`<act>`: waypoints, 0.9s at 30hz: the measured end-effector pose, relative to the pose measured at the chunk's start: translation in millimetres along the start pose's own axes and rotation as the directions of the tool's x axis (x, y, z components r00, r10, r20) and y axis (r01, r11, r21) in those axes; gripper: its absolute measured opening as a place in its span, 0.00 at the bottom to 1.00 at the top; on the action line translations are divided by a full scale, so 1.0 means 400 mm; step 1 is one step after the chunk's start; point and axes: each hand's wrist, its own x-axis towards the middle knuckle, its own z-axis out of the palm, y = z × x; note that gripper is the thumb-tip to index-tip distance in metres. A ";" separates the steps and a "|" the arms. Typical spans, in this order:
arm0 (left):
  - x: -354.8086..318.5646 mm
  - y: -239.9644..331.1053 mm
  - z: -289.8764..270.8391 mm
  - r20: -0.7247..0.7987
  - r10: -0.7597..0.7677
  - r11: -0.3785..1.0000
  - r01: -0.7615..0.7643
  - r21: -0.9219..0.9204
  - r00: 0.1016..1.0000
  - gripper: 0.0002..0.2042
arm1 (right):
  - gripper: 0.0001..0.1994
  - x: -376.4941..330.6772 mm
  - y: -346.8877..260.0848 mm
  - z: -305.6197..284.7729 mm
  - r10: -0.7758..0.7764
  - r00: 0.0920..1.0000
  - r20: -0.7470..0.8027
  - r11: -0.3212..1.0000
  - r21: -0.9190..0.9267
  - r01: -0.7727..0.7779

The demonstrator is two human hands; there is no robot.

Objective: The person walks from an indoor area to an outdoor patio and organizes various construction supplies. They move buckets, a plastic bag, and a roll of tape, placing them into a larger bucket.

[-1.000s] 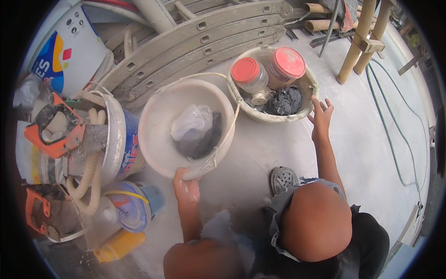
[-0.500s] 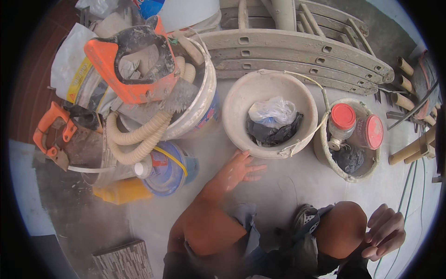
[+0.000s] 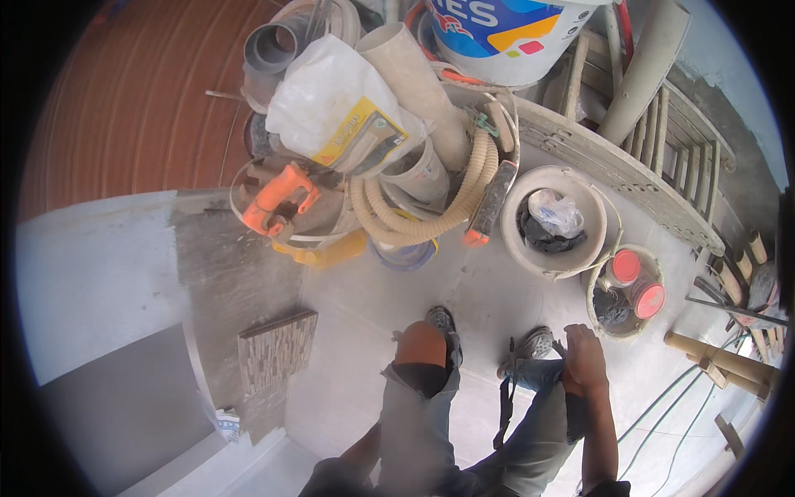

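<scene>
My right hand (image 3: 586, 358) rests at my right knee, fingers stretched out together, with nothing visible in it. Of my left arm only the forearm (image 3: 361, 451) shows, beside my left thigh; the hand is hidden. Ahead of my knees stands a round pale bucket (image 3: 515, 240) with a clear plastic bag (image 3: 555, 213) and a black bag (image 3: 542, 238) inside. Close to its right, a smaller bucket (image 3: 654, 330) holds two jars with red lids (image 3: 648, 300) and something black. Neither visible hand nor forearm touches the buckets.
Left of the buckets are a ribbed hose (image 3: 443, 229), an orange-handled saw (image 3: 273, 199), a white sack (image 3: 331, 103) and a yellow container (image 3: 327, 251). A ladder (image 3: 629, 178) lies behind. A stone-patterned tile (image 3: 277, 352) is at left; green hoses (image 3: 662, 414) run at right.
The view has risen and shifted left, so things look smaller. My left hand has left the pale bucket's rim and is now hidden. My right hand has moved onto my knee, its fingers straighter.
</scene>
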 end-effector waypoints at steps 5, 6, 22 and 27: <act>-0.349 -0.021 -0.058 0.066 -0.144 0.983 0.135 0.121 0.987 0.24 | 0.08 -0.149 -0.097 0.108 -0.046 0.986 0.158 0.996 -0.067 0.057; -0.401 -0.025 -0.075 0.089 -0.147 0.978 0.131 0.163 0.985 0.24 | 0.08 -0.168 -0.125 0.120 -0.086 0.986 0.146 0.996 -0.006 0.088; -0.283 0.096 -0.792 0.006 -0.096 0.839 0.084 -0.538 0.995 0.21 | 0.24 0.701 -1.305 -0.435 -0.075 0.927 -0.366 0.997 -0.038 0.066; -0.178 0.355 -0.916 -0.001 -0.031 0.714 0.021 -0.700 1.000 0.23 | 0.27 0.660 -1.255 -0.383 0.056 0.942 -0.330 0.990 -0.106 -0.096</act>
